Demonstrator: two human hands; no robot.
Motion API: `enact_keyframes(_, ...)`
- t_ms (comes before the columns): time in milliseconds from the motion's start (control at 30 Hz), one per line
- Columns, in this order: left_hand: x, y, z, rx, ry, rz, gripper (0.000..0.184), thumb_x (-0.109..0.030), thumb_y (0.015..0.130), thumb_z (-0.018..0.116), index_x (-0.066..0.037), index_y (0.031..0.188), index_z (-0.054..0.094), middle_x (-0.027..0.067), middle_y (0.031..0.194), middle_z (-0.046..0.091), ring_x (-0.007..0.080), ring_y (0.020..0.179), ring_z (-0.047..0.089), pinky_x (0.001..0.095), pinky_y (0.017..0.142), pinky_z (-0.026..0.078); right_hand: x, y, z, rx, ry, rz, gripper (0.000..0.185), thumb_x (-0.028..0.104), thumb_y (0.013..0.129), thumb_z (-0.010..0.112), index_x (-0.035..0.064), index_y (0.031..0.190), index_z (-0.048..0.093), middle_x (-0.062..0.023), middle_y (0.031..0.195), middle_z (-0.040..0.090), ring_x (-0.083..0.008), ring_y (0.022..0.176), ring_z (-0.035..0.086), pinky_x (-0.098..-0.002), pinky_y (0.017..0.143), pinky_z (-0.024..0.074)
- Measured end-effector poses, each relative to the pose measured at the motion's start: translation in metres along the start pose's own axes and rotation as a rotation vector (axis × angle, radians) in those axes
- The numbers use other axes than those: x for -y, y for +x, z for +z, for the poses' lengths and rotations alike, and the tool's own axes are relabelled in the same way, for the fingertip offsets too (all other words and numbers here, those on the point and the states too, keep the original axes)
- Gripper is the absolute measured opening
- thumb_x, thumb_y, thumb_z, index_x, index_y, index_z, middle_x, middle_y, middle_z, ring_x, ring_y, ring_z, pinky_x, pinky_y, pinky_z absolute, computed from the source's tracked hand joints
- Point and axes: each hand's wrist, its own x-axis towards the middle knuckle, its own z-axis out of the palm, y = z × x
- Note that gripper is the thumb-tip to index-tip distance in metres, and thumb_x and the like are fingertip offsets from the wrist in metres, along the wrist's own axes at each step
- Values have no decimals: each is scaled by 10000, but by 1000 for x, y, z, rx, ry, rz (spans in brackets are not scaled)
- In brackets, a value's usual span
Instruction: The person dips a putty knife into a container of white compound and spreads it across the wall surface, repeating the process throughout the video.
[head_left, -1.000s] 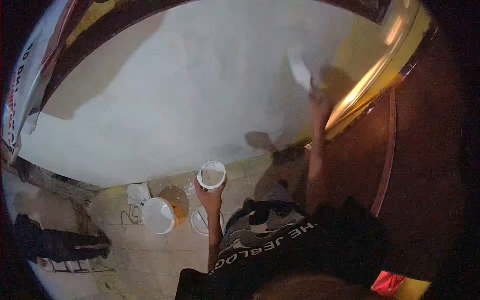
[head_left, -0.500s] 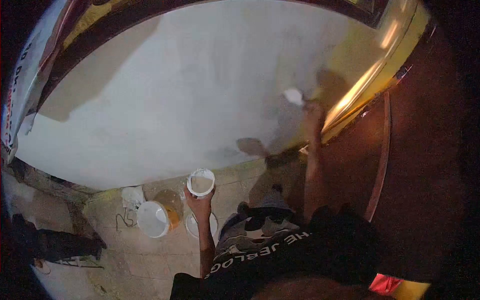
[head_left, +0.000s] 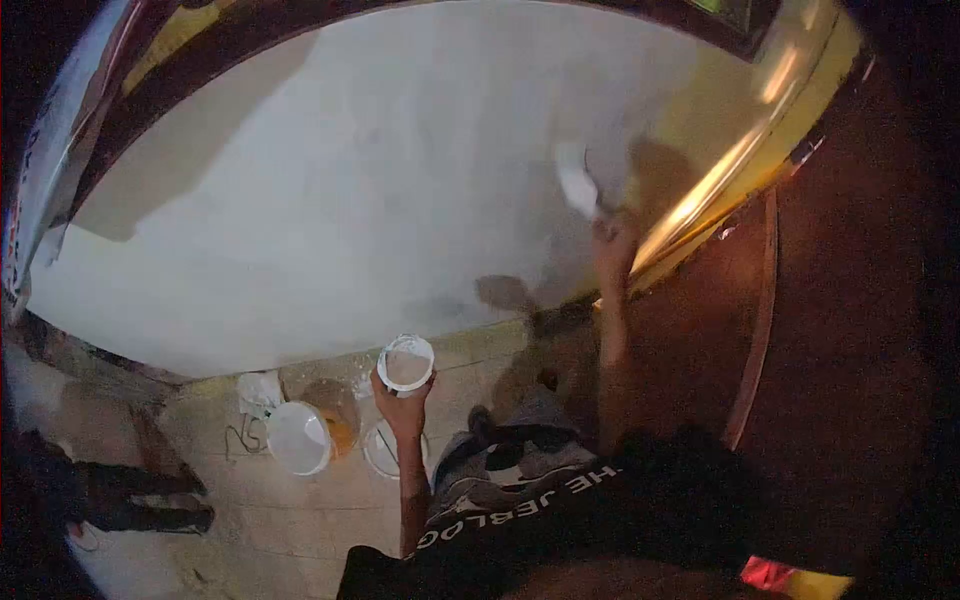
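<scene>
My left hand [head_left: 402,400] is wrapped round a small white tub [head_left: 407,364] with pale material inside, held above the floor near the foot of the wall. Up at the right, my right hand [head_left: 614,232] is closed round the lower end of a pale flat blade tool [head_left: 577,180], which is at the whitish wall [head_left: 400,190]. The blade looks blurred, and its handle is mostly hidden by the fingers. Shadows of the hand and tool fall on the wall beside them.
On the tiled floor [head_left: 290,510] stand a large white bucket [head_left: 298,438], a second white container [head_left: 382,448] partly behind my left forearm, and a white bag [head_left: 258,392]. Another person's dark-clothed legs [head_left: 150,495] show at the lower left. A brown surface [head_left: 850,330] lies at right.
My right hand has moved down and slightly left along the wall with the tool, whose blade has changed angle. The tub in my left hand sits slightly lower and further left than a second ago.
</scene>
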Motion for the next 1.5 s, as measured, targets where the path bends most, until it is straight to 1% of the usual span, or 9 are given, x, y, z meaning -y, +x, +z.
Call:
enact_keyframes(167, 6, 3, -4, 35, 16, 13, 832, -162, 625, 883, -3, 1301, 425, 175, 1252, 535, 292, 1147, 547, 434, 975, 453, -126, -92, 56, 411, -504, 424, 337, 246, 815, 684, -4, 1040, 671, -215, 989, 663, -385, 935, 612, -471, 825, 468)
enact_keyframes(300, 11, 4, -2, 49, 20, -10, 841, -172, 623, 889, -12, 1299, 416, 169, 1236, 543, 285, 1144, 550, 420, 977, 450, -142, -77, 61, 237, -299, 101, 324, 246, 810, 682, 10, 1032, 679, -199, 925, 672, -358, 850, 632, -452, 777, 480)
enact_keyframes(633, 13, 3, -2, 39, -30, 7, 785, -160, 632, 879, -18, 1276, 452, 142, 1208, 553, 274, 1105, 567, 415, 954, 455, 96, 63, -51, -77, 127, 95, 358, 345, 850, 707, -9, 896, 682, -61, 656, 576, -111, 655, 496, -327, 613, 450)
enact_keyframes(867, 14, 5, -5, 68, -48, -10, 796, -155, 627, 878, -5, 1277, 444, 150, 1222, 551, 277, 1105, 570, 419, 951, 462, -87, -43, 47, 70, -138, 102, 319, 290, 879, 626, -18, 953, 664, -188, 847, 663, -403, 839, 632, -472, 793, 488)
enact_keyframes(933, 12, 7, -7, 116, -62, -1, 791, -149, 629, 877, -5, 1274, 443, 150, 1216, 553, 273, 1109, 569, 416, 951, 465, -118, -79, 61, 264, -229, 275, 168, 132, 815, 692, -2, 916, 711, -144, 876, 692, -256, 851, 647, -367, 800, 477)
enact_keyframes(1067, 19, 7, -5, 98, -101, 34, 779, -142, 633, 874, -7, 1269, 445, 145, 1203, 559, 267, 1103, 571, 407, 948, 465, -142, -109, 67, 206, -459, 15, 232, 152, 809, 698, -11, 974, 683, -166, 895, 680, -295, 832, 644, -374, 793, 478)
enact_keyframes(1133, 21, 6, -4, 84, -74, 38, 772, -124, 634, 872, -13, 1270, 448, 139, 1189, 566, 259, 1097, 572, 399, 945, 462, -96, -78, 48, 259, -183, 186, 324, 281, 836, 659, -29, 931, 663, -223, 910, 665, -399, 885, 632, -485, 777, 482)
enact_keyframes(1400, 10, 6, -5, 84, -46, 46, 757, -105, 630, 877, -17, 1255, 457, 123, 1175, 574, 242, 1087, 572, 385, 940, 459, 111, 57, -68, -174, 294, -248, 105, 88, 821, 720, 31, 909, 726, -65, 822, 703, -103, 767, 608, -243, 656, 485)
enact_keyframes(1500, -1, 3, -5, 79, -61, 39, 748, -109, 629, 880, -11, 1244, 466, 124, 1169, 578, 242, 1088, 571, 384, 942, 457, 147, 71, -100, -176, 189, 59, 121, 100, 804, 748, 26, 895, 718, -45, 828, 699, -110, 792, 613, -236, 659, 483)
